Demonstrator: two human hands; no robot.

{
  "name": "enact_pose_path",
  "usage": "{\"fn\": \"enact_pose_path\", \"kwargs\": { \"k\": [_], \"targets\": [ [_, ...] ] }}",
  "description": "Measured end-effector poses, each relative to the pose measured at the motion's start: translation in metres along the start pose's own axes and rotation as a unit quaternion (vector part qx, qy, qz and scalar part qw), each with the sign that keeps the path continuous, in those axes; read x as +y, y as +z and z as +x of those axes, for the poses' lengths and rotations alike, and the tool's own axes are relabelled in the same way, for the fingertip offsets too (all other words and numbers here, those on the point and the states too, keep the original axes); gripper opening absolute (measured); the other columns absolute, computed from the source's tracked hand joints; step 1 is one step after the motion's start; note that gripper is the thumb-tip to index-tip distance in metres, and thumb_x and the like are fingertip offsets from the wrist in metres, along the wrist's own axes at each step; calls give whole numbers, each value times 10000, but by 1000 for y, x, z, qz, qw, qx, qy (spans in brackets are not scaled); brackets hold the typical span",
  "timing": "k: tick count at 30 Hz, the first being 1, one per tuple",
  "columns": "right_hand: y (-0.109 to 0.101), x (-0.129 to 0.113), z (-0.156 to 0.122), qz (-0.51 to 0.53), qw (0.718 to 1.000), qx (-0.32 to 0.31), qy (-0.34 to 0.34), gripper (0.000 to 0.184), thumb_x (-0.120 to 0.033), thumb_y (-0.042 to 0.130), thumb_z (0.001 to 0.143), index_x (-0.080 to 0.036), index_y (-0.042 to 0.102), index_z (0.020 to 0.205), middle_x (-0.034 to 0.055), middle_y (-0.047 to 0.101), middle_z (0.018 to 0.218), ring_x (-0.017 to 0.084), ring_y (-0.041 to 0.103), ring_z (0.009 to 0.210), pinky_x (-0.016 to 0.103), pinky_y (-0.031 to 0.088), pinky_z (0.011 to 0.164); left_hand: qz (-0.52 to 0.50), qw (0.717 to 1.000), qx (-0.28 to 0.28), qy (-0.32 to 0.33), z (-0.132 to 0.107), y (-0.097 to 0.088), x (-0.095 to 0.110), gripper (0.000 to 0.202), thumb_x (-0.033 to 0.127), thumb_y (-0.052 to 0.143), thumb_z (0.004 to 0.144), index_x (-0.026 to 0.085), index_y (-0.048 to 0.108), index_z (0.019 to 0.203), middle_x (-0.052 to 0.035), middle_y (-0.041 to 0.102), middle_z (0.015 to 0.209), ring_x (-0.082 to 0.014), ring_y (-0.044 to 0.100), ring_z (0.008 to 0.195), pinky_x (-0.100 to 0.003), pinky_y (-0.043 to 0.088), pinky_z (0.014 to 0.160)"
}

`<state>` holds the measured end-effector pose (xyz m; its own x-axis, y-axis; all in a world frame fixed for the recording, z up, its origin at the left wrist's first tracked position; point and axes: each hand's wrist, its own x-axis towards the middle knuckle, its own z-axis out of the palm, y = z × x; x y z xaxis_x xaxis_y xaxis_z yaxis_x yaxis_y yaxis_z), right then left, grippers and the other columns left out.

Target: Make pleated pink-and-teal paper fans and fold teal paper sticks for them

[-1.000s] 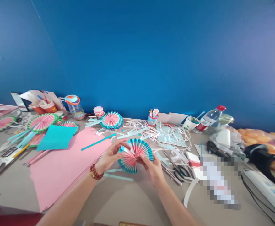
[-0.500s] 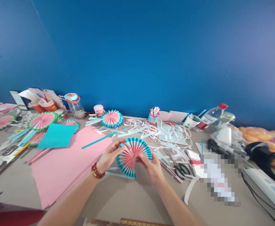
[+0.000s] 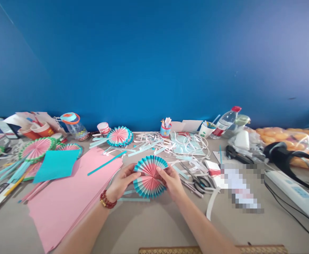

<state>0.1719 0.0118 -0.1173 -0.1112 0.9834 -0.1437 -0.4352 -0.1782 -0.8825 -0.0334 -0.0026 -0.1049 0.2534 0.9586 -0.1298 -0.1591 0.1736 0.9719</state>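
Observation:
A pleated paper fan [image 3: 150,185], pink in the middle with a white and blue rim, is spread nearly to a full circle between my hands. My left hand [image 3: 122,181] pinches its left side, the thumb beside a narrow gap in the pleats. On the right edge my right hand [image 3: 172,180] grips it, thumb on the front near the centre and fingers hidden behind. Under and left of the fan lie pale blue paper strips [image 3: 134,199]. Large pink paper sheets [image 3: 75,197] lie beside my left forearm, with a blue strip [image 3: 107,163] across them.
Finished-looking paper rosettes [image 3: 119,136] and a blue square sheet [image 3: 55,165] lie on the left and at the back. Paper scraps [image 3: 154,143], scissors [image 3: 200,183], a plastic bottle [image 3: 225,123] and a power strip [image 3: 294,192] stand or lie to the back and right.
The fan has opened further: its lower right gap has closed, and a narrow gap now shows at the left. My right hand has shifted slightly up along the fan's edge. The view has turned slightly right.

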Motion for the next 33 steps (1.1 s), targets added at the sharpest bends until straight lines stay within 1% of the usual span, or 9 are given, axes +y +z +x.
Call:
{"fn": "enact_pose_path", "kwargs": {
  "k": [2,8,12,16,20,23,27,31,33],
  "targets": [
    [0,-1,0,3,1000,-9,7,409,-448,863,662,-189,637,884,1,708,638,163,687,598,290,564,646,-6,1000,-1,-8,-1,-2,0,398,440,729,800,240,682,1140,-49,718,1147,-265,639,1127,-352,532,926],
    [0,-2,-1,4,999,-30,24,415,-478,851,670,-179,627,851,24,723,642,180,705,594,298,575,636,-61,995,-79,-13,0,-9,0,593,573,720,772,247,641,1261,-108,681,1247,-317,644,1142,-444,528,957],
    [1,-3,-2,0,999,-40,16,430,-482,853,666,-185,632,885,18,733,688,181,714,622,307,583,666,8,995,-76,-61,0,-10,0,533,501,812,702,167,734,1110,-124,734,1133,-318,658,1093,-400,531,922],
    [-1,0,-1,-12,998,-53,4,408,-487,832,695,-185,640,891,17,732,715,177,707,628,330,582,697,19,995,-50,-79,2,-6,-3,402,341,876,650,166,783,999,-82,760,1069,-285,655,1070,-352,514,935],
    [-5,2,2,-25,998,-60,-26,410,-564,767,743,-198,638,878,4,708,688,152,679,649,306,556,715,-16,995,-19,-100,2,-3,-6,375,337,886,628,162,791,945,-75,768,1009,-240,680,946,-310,531,836],
    [-7,-2,1,-42,995,-80,-46,424,-613,689,798,-195,649,857,30,716,773,134,645,666,290,533,709,-54,992,-4,-111,2,-5,-9,424,352,906,589,148,785,940,-82,764,939,-195,680,810,-267,522,717],
    [-3,-7,-3,-82,989,-110,-52,361,-528,724,804,-189,675,920,51,721,885,129,625,694,292,520,724,-100,987,27,-125,1,-7,-14,450,418,910,550,146,771,881,-66,735,808,-160,649,659,-263,499,610],
    [1,-11,-6,-125,985,-104,-64,317,-464,737,802,-198,666,958,38,703,895,140,624,734,286,511,727,-124,984,71,-110,2,-7,-17,415,441,899,544,157,748,806,-42,721,785,-159,648,677,-255,502,617],
    [-1,-16,-12,-181,975,-99,-78,275,-444,703,829,-201,666,952,25,690,860,143,620,732,272,496,697,-124,983,83,-105,2,-8,-14,391,436,886,567,156,744,801,-37,725,795,-157,649,691,-240,495,602]
  ]
}}
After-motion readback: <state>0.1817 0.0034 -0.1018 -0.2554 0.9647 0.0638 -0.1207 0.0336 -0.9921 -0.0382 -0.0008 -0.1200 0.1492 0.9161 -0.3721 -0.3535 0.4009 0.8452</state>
